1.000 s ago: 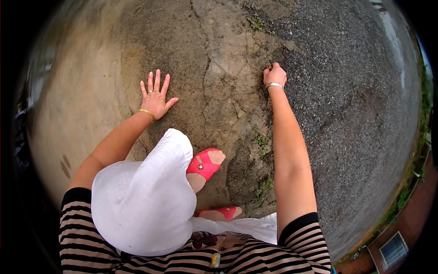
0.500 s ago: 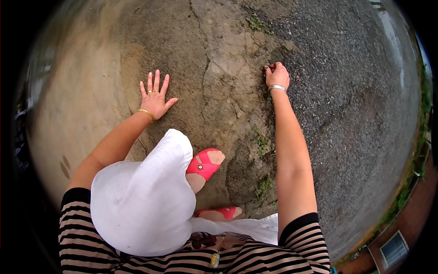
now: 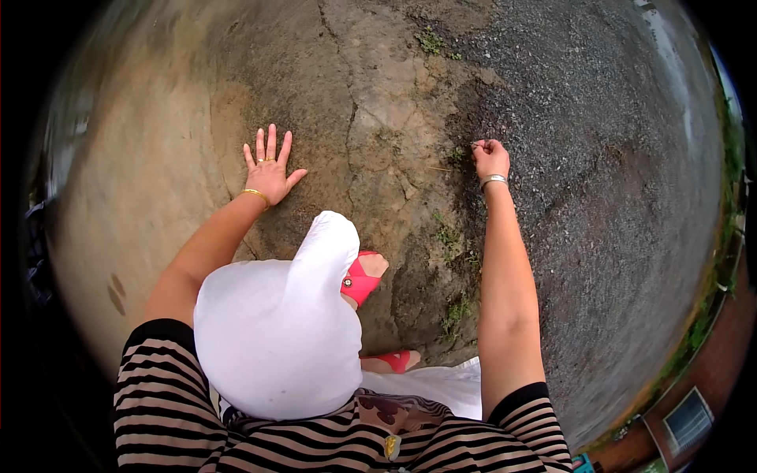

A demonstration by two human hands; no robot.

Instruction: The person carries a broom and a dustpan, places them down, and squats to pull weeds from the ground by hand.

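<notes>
With fingers spread wide, my left hand (image 3: 270, 172) is palm-down over the bare ground (image 3: 307, 102), with gold rings and a gold bracelet (image 3: 255, 195) on it. My right hand (image 3: 493, 160) is closed in a pinch over the border between the brown ground and the dark gravel (image 3: 583, 197). Something small and dark shows at its fingertips; I cannot tell what it is. A silver bangle (image 3: 494, 180) circles that wrist. A small green weed (image 3: 457, 155) grows just left of the right fingers.
Below me are my raised knee in white trousers (image 3: 280, 339) and my red sandals (image 3: 363, 280). Weeds (image 3: 451, 236) line the gravel's edge, and a crack runs through the brown ground. At far right stands a building with a window (image 3: 688, 420).
My right hand has drawn back toward me and slightly right, still pinched. My left hand keeps its spread pose. My white-clad knee has shifted right in view.
</notes>
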